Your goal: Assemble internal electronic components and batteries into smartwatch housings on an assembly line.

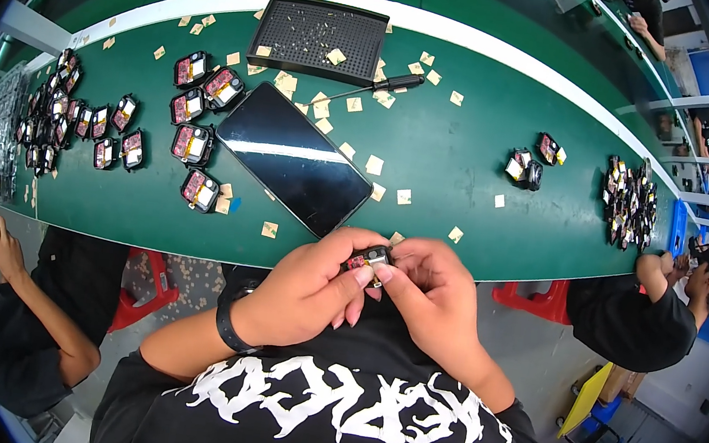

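Note:
Close to my chest, at the table's front edge, my left hand and my right hand both grip one small black electronic housing. Its open face shows a red circuit board and a light-coloured part. Both thumbs press on it, and the fingers hide much of its outline. Just beyond my hands lies a large dark phone or tablet with a glossy screen. Several similar open housings sit to its left. A black-handled screwdriver rests behind it.
A black perforated tray with small bits stands at the back. Small beige squares are scattered over the green table. More housings cluster at the far left and far right. Co-workers sit on both sides, near red stools.

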